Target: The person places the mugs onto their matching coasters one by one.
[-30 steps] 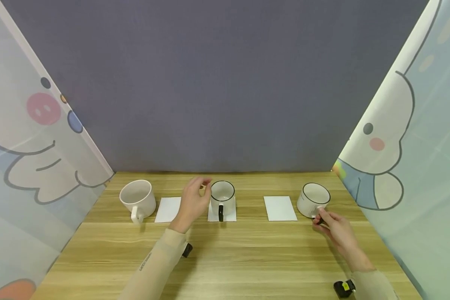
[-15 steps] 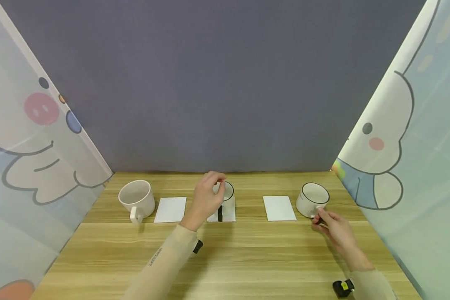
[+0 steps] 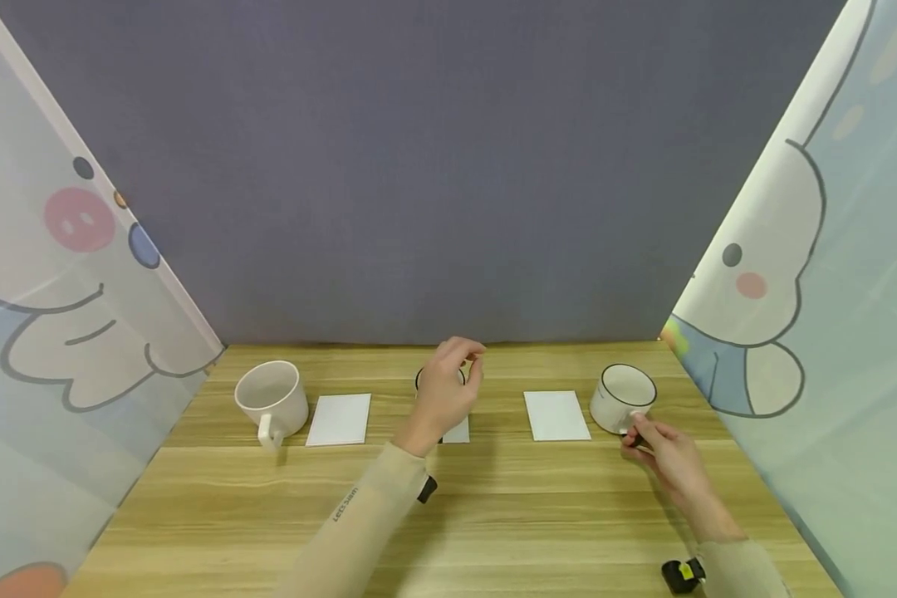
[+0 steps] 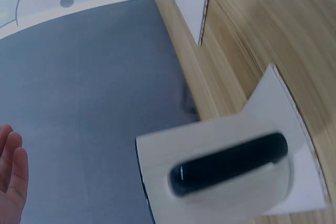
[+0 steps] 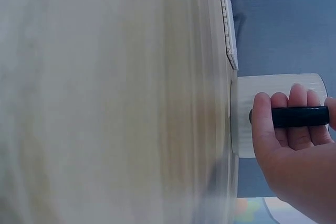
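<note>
My left hand (image 3: pixel 445 390) hovers in front of and over the middle mug, covering much of it in the head view; its fingers are loosely bent around nothing. In the left wrist view that white mug (image 4: pixel 157 161) has a dark rim and a black handle (image 4: pixel 231 163), and stands on a white square coaster (image 4: pixel 304 182). At the right, my right hand (image 3: pixel 673 461) grips the black handle (image 5: pixel 299 117) of another white mug (image 3: pixel 611 409) with a dark rim. This mug stands upright on the wooden table (image 3: pixel 523 515), right of a bare white coaster (image 3: pixel 556 415).
On the left stands a plain white mug (image 3: pixel 280 407) with a white handle, beside another bare coaster (image 3: pixel 340 419). A grey panel (image 3: pixel 448 183) closes off the back, and cartoon-printed sheets (image 3: pixel 860 332) flank both sides. A small black device (image 3: pixel 680 575) hangs at the right wrist.
My left hand has travelled rightward from beside the middle mug to in front of and past its rim. The right hand and its mug stay in place.
</note>
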Available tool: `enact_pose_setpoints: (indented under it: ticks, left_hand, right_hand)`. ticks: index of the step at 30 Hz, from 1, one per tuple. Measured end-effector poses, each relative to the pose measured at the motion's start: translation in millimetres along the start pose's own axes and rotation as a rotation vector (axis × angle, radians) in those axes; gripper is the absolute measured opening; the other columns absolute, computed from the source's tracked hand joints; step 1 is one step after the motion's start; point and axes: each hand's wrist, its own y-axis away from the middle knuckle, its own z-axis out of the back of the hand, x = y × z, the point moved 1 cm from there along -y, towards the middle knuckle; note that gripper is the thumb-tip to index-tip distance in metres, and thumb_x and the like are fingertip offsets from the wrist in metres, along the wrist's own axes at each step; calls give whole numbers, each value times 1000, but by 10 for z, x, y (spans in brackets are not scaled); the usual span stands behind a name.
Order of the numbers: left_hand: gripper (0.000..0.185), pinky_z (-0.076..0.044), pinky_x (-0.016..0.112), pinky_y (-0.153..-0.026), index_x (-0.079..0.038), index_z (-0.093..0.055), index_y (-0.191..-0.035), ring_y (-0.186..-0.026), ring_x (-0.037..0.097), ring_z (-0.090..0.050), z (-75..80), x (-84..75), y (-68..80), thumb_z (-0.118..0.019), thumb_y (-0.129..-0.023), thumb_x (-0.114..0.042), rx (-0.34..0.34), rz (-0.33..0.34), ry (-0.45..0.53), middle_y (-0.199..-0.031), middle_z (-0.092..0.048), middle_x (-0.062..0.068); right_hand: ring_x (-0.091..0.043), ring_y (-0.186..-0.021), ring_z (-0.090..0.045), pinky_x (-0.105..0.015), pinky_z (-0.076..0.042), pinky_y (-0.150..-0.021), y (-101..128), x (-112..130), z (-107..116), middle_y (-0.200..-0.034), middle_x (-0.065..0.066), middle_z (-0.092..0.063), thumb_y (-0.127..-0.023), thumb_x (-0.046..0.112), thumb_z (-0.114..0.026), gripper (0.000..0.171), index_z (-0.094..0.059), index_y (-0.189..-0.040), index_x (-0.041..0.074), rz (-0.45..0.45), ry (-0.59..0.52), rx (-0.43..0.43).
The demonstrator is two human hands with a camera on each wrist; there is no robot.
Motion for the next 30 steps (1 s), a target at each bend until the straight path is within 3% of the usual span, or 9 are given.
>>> enact_pose_setpoints:
  ticks: [5, 15, 30]
  left_hand:
    - [15, -55, 33, -78, -3, -69, -107, -92, 21, -64, -98, -52, -6, -62, -95, 3, 6, 0, 2, -105, -68, 8]
    - [15, -53, 32, -77, -4, -70, -106, -93, 20, -62, -315, -117, -19, -64, -93, 0, 82, 32, -16, -105, -68, 7]
    - [15, -53, 29, -86, -10, -69, -109, -103, 18, -60, -699, -6, 94, -63, -95, -7, 286, 214, -35, -115, -65, 2]
  right_hand:
    - [-13, -88, -65, -31, -59, -85, 1, -16, -21, -91, -5, -62, -105, 24, -58, 36, -65, -95, -10, 4, -2, -2]
    - [-13, -88, -66, -31, -59, -84, 13, -7, -25, -90, -5, -62, -105, 25, -58, 38, -65, -93, -10, -4, 10, -21]
    - [-13, -89, -66, -32, -58, -88, 10, 22, -39, -90, -4, -62, -105, 28, -59, 37, -66, -98, -8, -29, 35, -39]
